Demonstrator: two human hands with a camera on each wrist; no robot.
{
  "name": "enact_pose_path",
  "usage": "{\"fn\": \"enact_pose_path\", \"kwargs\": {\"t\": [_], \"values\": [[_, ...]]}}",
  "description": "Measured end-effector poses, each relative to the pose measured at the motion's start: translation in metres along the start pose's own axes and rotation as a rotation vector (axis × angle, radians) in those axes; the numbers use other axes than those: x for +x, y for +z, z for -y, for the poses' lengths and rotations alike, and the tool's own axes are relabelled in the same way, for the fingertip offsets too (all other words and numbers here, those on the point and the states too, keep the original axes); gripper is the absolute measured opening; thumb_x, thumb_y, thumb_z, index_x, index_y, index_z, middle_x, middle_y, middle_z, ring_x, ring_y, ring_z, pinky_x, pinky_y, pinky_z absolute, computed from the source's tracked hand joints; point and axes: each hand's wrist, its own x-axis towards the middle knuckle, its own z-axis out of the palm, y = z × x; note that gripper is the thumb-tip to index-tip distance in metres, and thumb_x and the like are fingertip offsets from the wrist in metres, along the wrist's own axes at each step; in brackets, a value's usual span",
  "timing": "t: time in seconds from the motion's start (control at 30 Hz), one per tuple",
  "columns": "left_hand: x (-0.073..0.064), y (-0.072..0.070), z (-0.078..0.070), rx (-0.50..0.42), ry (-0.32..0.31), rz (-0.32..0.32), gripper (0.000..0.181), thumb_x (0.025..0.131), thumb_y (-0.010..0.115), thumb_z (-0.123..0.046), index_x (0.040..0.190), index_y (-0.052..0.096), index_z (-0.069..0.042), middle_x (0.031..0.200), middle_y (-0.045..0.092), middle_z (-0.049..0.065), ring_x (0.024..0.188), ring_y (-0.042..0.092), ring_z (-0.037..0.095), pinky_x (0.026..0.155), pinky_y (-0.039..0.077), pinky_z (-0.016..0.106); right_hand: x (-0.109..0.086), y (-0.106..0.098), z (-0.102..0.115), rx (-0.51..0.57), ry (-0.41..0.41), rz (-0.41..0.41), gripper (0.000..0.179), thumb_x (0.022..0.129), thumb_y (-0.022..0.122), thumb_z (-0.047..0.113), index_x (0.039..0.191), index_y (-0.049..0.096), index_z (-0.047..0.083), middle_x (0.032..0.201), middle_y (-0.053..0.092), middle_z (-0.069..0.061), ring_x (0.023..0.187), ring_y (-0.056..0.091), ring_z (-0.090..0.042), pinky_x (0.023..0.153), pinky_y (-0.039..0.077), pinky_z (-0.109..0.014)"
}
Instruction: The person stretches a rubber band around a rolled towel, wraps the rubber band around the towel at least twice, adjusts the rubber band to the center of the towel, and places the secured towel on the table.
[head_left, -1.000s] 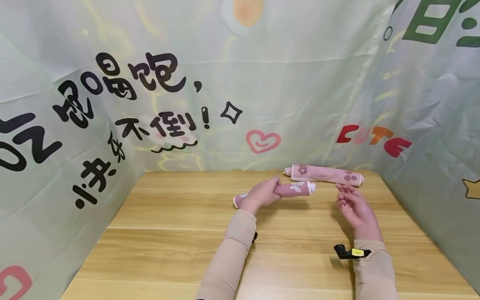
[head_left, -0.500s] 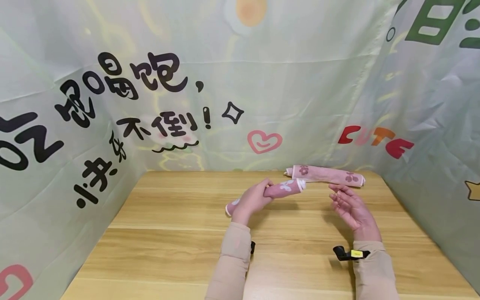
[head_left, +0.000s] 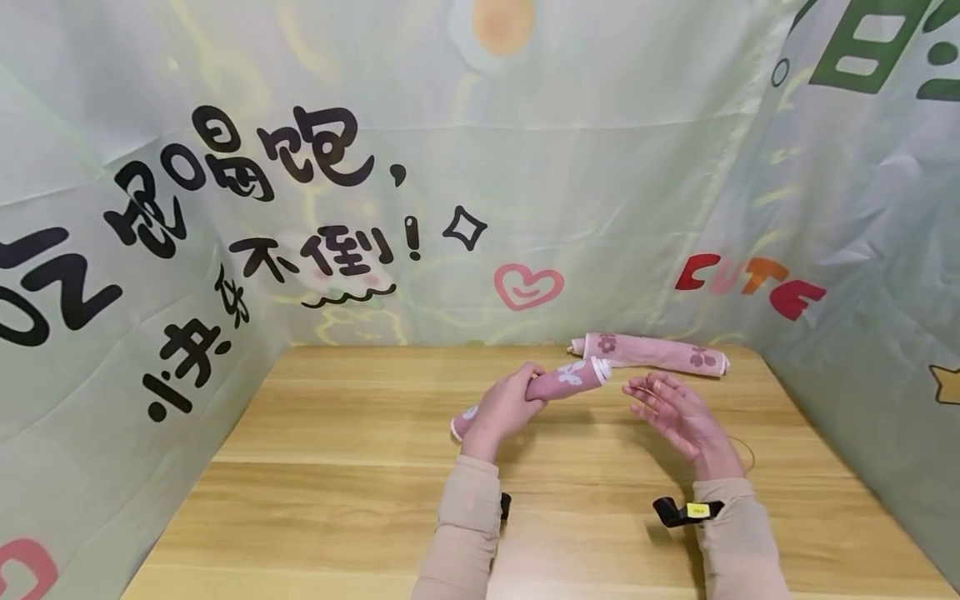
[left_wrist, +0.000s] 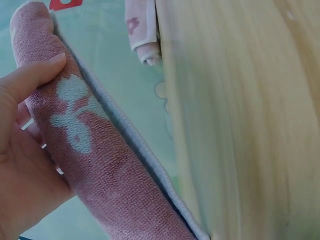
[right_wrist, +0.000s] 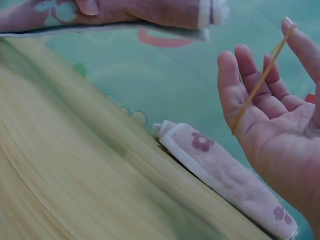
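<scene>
Now, the left hand (head_left: 507,406) grips a dark pink rolled towel (head_left: 566,381), tilted above the wooden table (head_left: 360,475); the right hand (head_left: 681,418), fingers spread, bears a stretched rubber band (right_wrist: 261,85); beyond, a light pink rolled towel (head_left: 651,352) lies along the table's back edge.
</scene>
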Motion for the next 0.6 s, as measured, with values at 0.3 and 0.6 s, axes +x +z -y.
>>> {"fn": "enact_pose_path", "kwargs": {"t": [0.3,0.6], "values": [[0.001,0.007,-0.005,0.060,0.035,0.001,0.038,0.089,0.069,-0.026,0.124,0.055,-0.024,0.118,0.070,0.006,0.104,0.068,0.025,0.088,0.054,0.041,0.013,0.016,-0.009,-0.125,-0.092,-0.080,0.034,0.102,0.030,-0.004,0.120,0.059,0.002,0.128,0.064,-0.007,0.124,0.058,-0.016,0.103,0.049,-0.034],[0.002,0.012,-0.007,0.081,0.033,0.014,0.039,0.090,0.068,-0.027,0.126,0.054,-0.025,0.119,0.069,0.004,0.104,0.067,0.023,0.087,0.053,0.040,0.021,0.034,-0.013,-0.208,-0.144,-0.183,0.030,0.097,0.038,-0.012,0.119,0.052,0.005,0.127,0.061,-0.003,0.115,0.058,-0.013,0.095,0.054,-0.034]]}}
